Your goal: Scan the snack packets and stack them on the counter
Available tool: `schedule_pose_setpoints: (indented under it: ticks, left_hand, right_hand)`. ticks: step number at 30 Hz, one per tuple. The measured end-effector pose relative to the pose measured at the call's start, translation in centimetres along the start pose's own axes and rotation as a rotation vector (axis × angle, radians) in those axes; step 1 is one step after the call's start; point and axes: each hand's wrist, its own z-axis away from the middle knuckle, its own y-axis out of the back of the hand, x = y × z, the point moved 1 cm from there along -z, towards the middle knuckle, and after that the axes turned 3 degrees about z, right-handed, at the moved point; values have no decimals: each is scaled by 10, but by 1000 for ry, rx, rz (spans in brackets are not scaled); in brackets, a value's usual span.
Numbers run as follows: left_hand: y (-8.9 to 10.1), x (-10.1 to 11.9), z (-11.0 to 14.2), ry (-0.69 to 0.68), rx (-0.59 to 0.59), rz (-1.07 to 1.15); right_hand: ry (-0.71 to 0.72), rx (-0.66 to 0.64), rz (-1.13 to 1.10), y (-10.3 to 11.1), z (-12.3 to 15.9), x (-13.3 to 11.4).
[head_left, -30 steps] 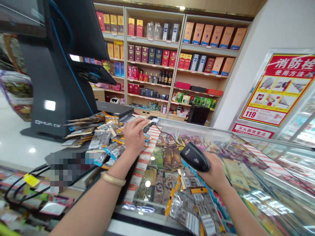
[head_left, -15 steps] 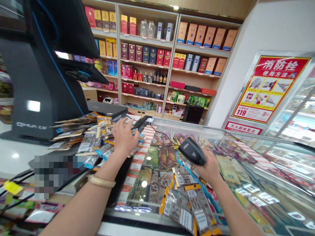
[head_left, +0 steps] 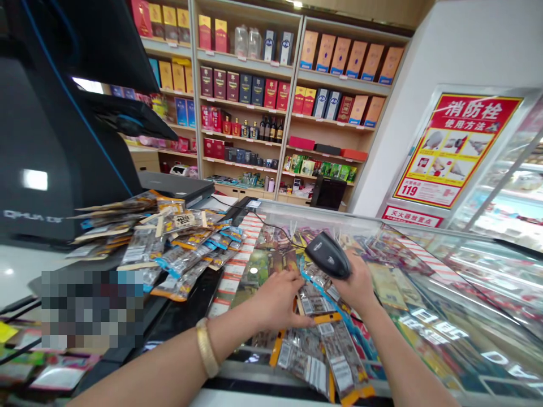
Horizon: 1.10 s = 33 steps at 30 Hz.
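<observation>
My right hand (head_left: 358,282) grips a black barcode scanner (head_left: 328,255), its cord running back across the glass counter. My left hand (head_left: 278,299) reaches over the glass, thumb apart from the fingers, at the upper left edge of a small group of snack packets (head_left: 311,356). These clear packets have orange or blue ends and white barcode labels facing up. The left fingertips meet the upper packets; whether they press on one is partly hidden. A larger heap of similar packets (head_left: 186,237) lies to the left, some with wooden sticks showing.
A dark checkout terminal (head_left: 85,147) stands at the left behind the heap. The glass display counter (head_left: 241,339) holds rows of packaged goods under its top. Shelves (head_left: 250,102) of boxes and bottles line the back, beside a red poster (head_left: 456,152).
My left hand has moved from the heap at left to the packets near the scanner. My right hand still holds the scanner in about the same place. The view has shifted slightly.
</observation>
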Motion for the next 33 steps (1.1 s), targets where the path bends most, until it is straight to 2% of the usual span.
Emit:
schedule_pose_setpoints:
  ticks: [5,10,16,19,21,24,28,33]
  left_hand:
    - [6,-9,-3,-8,81,178]
    - [31,-21,-5,36,287,462]
    - [47,-40,-9,238,507,1072]
    - [51,-46,-11,263,598,1427]
    - [54,-47,-10,280,620,1595]
    - [58,-44,-9,359,620,1704]
    - [60,-38,-9,454,551,1685]
    - [56,-35,-9,486,505,1612]
  right_hand:
    - [0,22,0,1,-1,-1]
    - [-16,-12,-17,0,0,1]
    - [-9,-15,-17,0,0,2]
    - [5,-11,-23,2,-1,-1]
    - [17,-3,-29,3,-2,-4]
    - [47,-16,-56,4,-2,-10]
    - [102,-67,-68,5,-3,-19]
    - [150,-136,-91,6,-4,-28]
